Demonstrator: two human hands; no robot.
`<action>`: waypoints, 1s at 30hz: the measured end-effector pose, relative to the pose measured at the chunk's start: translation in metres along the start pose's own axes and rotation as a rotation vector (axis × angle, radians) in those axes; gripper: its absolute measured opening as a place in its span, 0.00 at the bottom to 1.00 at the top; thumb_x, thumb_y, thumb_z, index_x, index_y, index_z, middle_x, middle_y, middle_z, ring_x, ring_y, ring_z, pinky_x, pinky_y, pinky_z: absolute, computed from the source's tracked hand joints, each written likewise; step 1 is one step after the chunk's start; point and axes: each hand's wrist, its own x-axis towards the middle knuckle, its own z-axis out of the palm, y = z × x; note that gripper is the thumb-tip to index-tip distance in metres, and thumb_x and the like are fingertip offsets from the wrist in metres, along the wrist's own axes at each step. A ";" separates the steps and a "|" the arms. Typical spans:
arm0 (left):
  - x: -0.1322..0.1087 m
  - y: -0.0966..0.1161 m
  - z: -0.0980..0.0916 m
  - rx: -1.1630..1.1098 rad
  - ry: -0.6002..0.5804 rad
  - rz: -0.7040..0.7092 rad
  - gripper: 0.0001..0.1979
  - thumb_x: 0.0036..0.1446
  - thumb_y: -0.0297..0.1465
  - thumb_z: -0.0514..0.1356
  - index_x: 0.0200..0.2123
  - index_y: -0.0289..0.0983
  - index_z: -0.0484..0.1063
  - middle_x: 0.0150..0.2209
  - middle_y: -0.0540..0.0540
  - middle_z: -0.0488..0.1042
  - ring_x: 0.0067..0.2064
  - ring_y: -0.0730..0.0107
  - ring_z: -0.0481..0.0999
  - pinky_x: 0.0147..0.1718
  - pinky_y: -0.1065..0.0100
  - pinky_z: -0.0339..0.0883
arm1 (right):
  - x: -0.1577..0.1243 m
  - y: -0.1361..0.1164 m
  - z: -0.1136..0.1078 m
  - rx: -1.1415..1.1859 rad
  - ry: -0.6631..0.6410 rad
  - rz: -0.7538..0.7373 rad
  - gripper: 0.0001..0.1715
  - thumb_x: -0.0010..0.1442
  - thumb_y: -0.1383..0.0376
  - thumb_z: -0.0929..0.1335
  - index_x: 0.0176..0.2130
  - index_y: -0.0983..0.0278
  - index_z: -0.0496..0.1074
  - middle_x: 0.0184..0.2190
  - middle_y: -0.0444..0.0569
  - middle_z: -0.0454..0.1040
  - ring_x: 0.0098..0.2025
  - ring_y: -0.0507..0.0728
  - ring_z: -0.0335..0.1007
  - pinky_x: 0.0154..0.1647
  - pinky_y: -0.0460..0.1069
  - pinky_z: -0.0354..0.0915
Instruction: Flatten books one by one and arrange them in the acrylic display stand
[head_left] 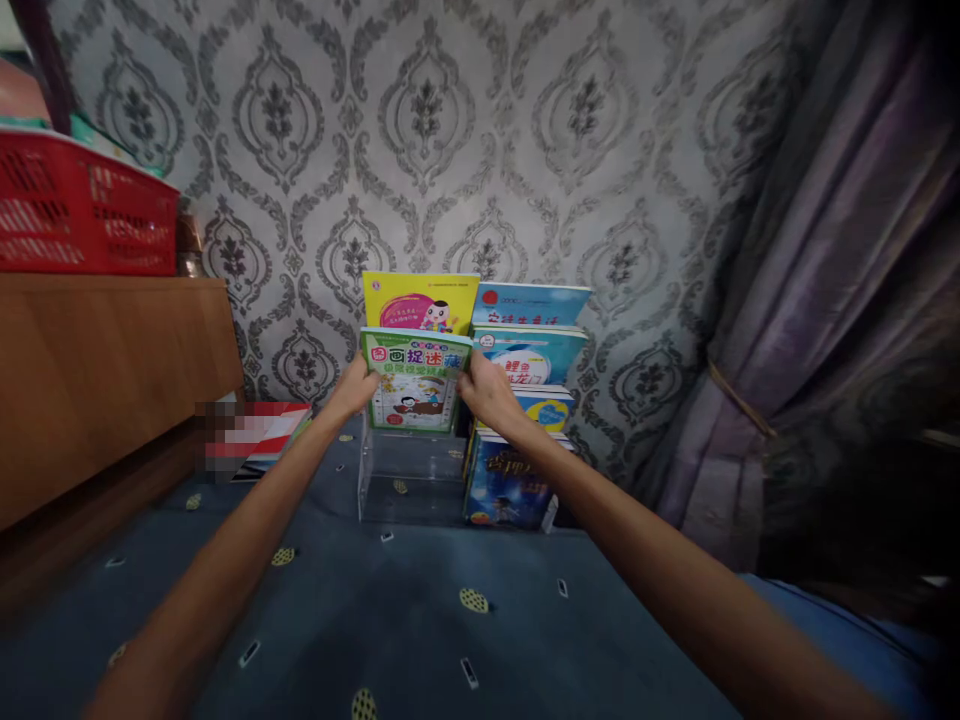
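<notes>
Both of my hands grip a green-edged picture book (414, 390) upright, cover towards me. My left hand (358, 388) is closed on its left edge and my right hand (486, 388) on its right edge. The book is at a clear tiered book rack (375, 500), in front of a yellow book (397, 298). Whether its lower edge rests on the rack I cannot tell. In the rack's right column stand a blue book (555, 300), a teal book (566, 345), a book with a yellow patch (551, 412) and a dark blue book (510, 490), one before another.
The rack stands on a dark blue patterned cloth (420, 600) against a wallpapered wall (427, 130). To the left are a red-covered book pile (277, 425), a wooden cabinet (112, 370) and a red basket (82, 205). A purple curtain (780, 300) hangs at the right.
</notes>
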 end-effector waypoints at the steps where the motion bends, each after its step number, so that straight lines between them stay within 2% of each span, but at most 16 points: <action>1: 0.002 0.000 0.000 -0.010 -0.011 0.001 0.19 0.45 0.29 0.60 0.43 0.36 0.74 0.44 0.43 0.79 0.51 0.52 0.75 0.57 0.49 0.66 | 0.000 -0.003 -0.002 -0.016 -0.024 0.022 0.13 0.61 0.72 0.60 0.45 0.66 0.67 0.38 0.61 0.79 0.41 0.66 0.75 0.40 0.54 0.66; 7: 0.009 0.001 0.002 -0.068 -0.048 0.019 0.19 0.48 0.31 0.59 0.45 0.35 0.74 0.44 0.43 0.79 0.52 0.52 0.75 0.58 0.49 0.65 | 0.000 -0.008 -0.005 -0.008 -0.064 0.054 0.14 0.62 0.74 0.60 0.45 0.67 0.70 0.38 0.59 0.80 0.44 0.65 0.76 0.43 0.52 0.67; 14: 0.008 0.004 0.000 -0.034 -0.021 0.057 0.18 0.47 0.29 0.57 0.44 0.37 0.73 0.48 0.43 0.76 0.56 0.52 0.71 0.63 0.48 0.58 | -0.002 -0.008 -0.006 -0.011 -0.067 0.068 0.12 0.64 0.72 0.61 0.45 0.67 0.71 0.38 0.59 0.80 0.44 0.64 0.76 0.43 0.52 0.67; 22: 0.006 0.003 -0.001 0.003 0.000 0.067 0.20 0.47 0.26 0.56 0.46 0.36 0.69 0.47 0.42 0.75 0.55 0.52 0.71 0.62 0.47 0.59 | -0.003 -0.007 -0.006 -0.009 -0.063 0.042 0.13 0.63 0.72 0.61 0.44 0.68 0.72 0.37 0.60 0.80 0.42 0.64 0.75 0.42 0.53 0.66; 30: 0.001 -0.007 0.000 0.011 0.017 0.076 0.22 0.48 0.27 0.56 0.49 0.38 0.68 0.47 0.44 0.76 0.56 0.54 0.71 0.62 0.49 0.60 | -0.006 -0.005 -0.005 -0.019 -0.045 0.026 0.13 0.63 0.71 0.61 0.43 0.67 0.72 0.39 0.59 0.80 0.41 0.62 0.74 0.38 0.50 0.63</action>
